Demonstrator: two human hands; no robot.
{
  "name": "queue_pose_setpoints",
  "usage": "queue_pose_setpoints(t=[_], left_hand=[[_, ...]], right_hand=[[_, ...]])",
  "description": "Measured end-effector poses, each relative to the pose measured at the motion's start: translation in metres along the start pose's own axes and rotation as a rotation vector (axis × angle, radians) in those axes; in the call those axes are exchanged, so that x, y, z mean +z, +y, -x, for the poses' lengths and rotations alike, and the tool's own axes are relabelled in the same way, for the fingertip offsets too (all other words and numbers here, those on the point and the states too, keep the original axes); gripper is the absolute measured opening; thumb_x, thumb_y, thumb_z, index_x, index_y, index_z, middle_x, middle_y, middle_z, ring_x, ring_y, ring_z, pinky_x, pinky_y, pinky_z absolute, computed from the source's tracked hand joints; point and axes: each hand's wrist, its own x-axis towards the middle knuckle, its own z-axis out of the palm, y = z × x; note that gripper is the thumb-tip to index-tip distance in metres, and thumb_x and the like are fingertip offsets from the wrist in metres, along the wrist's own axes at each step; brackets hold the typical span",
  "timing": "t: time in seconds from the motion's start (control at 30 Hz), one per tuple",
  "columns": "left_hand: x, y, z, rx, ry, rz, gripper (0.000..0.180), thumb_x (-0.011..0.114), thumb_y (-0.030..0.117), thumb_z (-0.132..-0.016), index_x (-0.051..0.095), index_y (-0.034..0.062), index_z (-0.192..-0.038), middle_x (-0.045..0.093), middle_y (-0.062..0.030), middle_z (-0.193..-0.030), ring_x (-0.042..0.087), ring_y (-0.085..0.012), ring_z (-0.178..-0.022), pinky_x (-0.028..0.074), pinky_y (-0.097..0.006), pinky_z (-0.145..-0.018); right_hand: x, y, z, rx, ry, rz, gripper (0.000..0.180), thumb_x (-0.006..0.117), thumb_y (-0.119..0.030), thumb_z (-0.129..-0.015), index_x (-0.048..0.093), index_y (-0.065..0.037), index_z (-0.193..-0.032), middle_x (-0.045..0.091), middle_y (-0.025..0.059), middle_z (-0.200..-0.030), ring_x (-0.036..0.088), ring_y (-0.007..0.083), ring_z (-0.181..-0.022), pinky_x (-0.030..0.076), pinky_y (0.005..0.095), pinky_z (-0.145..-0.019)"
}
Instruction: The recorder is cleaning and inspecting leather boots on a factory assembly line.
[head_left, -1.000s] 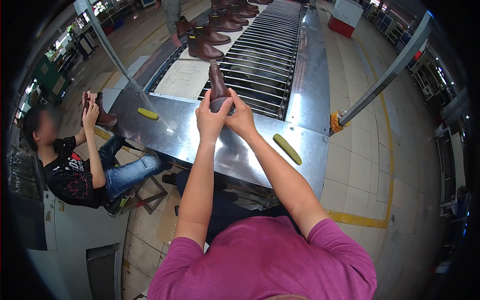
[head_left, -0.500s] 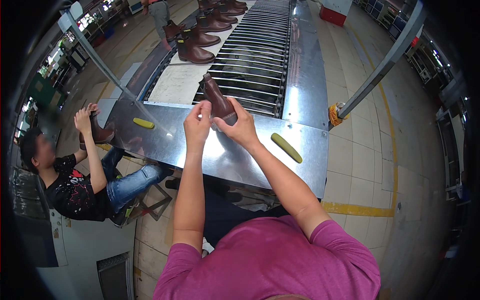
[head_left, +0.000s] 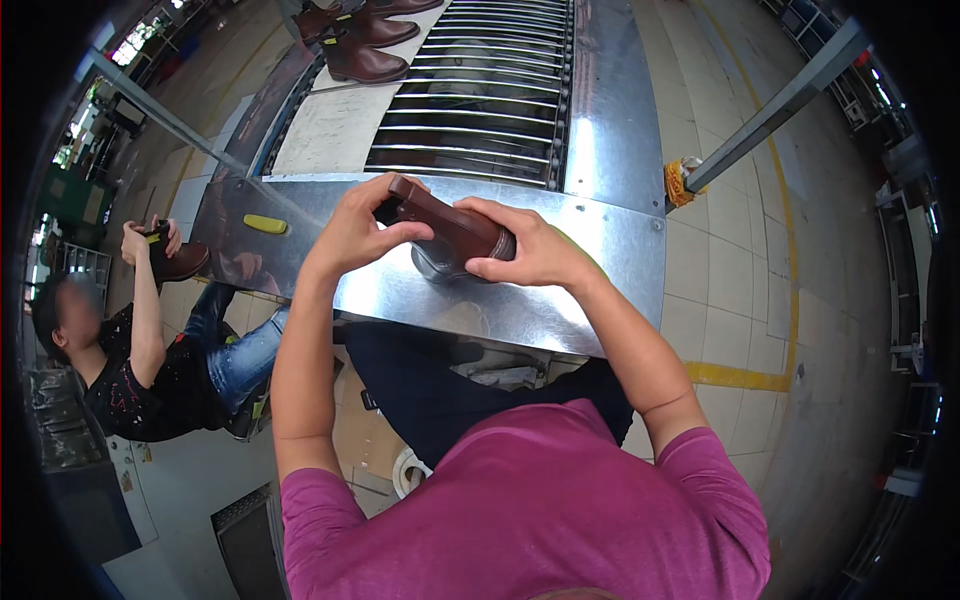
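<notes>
A brown leather ankle boot (head_left: 448,226) lies tilted between my two hands, above the metal table (head_left: 390,300). My left hand (head_left: 358,228) grips its left end, where a dark gap shows, with the thumb along the side. Around the right end my right hand (head_left: 528,246) is closed, fingers on top and thumb underneath. The hands partly hide both ends of the boot. A reflection of it shows on the shiny metal below. Behind my right forearm only a thin edge of a green, long object (head_left: 580,250) shows on the table.
Several brown boots (head_left: 365,62) stand on a pale board (head_left: 330,135) beside the metal rollers (head_left: 470,125). A yellow-green oblong object (head_left: 265,223) lies on the table's left. A seated co-worker (head_left: 130,350) at the left holds another brown boot (head_left: 182,262). A slanted metal post (head_left: 770,115) rises at the right.
The boot has turned from nearly upright to lying more sideways. My left hand has moved from beside it to grip its left end. My right forearm now covers most of the green object.
</notes>
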Motion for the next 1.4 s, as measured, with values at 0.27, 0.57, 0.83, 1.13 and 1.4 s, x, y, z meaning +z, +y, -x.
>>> queue_pose_setpoints(t=[0.27,0.57,0.83,1.13,1.4], left_hand=[[-0.016,0.030,0.005,-0.113,-0.070,0.052,0.066,0.087,0.013,-0.080,0.061,0.0103,-0.141,0.071,-0.0083,-0.119,0.067,-0.0195,-0.110,0.050,-0.036,-0.100],[-0.048,0.083,-0.009,-0.164,-0.495,-0.603,0.045,0.077,0.017,-0.086,0.065,0.0031,-0.127,0.071,-0.0204,-0.117,0.067,-0.0430,-0.101,0.054,-0.048,-0.088],[-0.043,0.069,-0.012,-0.088,-0.332,-0.664,0.040,0.078,0.017,-0.085,0.067,0.0023,-0.120,0.071,-0.0187,-0.107,0.068,-0.0401,-0.100,0.055,-0.046,-0.084],[-0.041,0.054,-0.031,-0.203,-0.439,-0.742,0.031,0.080,0.017,-0.079,0.067,0.0028,-0.105,0.070,-0.0172,-0.094,0.068,-0.0392,-0.093,0.053,-0.050,-0.079],[-0.032,0.045,-0.034,-0.137,-0.330,-0.640,0.030,0.079,0.009,-0.077,0.067,0.0032,-0.105,0.071,-0.0148,-0.096,0.069,-0.0393,-0.091,0.054,-0.049,-0.077]], right_hand=[[0.015,-0.013,-0.018,0.083,-0.032,0.302,0.069,0.080,-0.047,-0.078,0.061,-0.015,-0.136,0.073,0.0145,-0.117,0.071,0.0356,-0.103,0.055,0.0466,-0.090],[0.013,-0.027,-0.030,0.060,-0.128,0.383,0.068,0.079,-0.051,-0.078,0.064,-0.016,-0.134,0.073,0.0120,-0.116,0.072,0.0331,-0.101,0.056,0.0450,-0.087],[0.011,-0.028,-0.055,0.003,-0.123,0.399,0.060,0.074,-0.048,-0.089,0.066,-0.006,-0.131,0.072,0.0168,-0.119,0.069,0.0360,-0.108,0.055,0.0458,-0.091],[0.005,-0.045,-0.108,0.264,-0.456,0.412,0.038,0.074,-0.030,-0.084,0.072,-0.008,-0.116,0.076,0.0162,-0.099,0.073,0.0360,-0.094,0.057,0.0468,-0.084],[0.012,-0.045,-0.098,0.250,-0.287,0.492,0.026,0.073,-0.023,-0.081,0.074,-0.004,-0.100,0.076,0.0183,-0.087,0.073,0.0392,-0.083,0.057,0.0497,-0.076]])
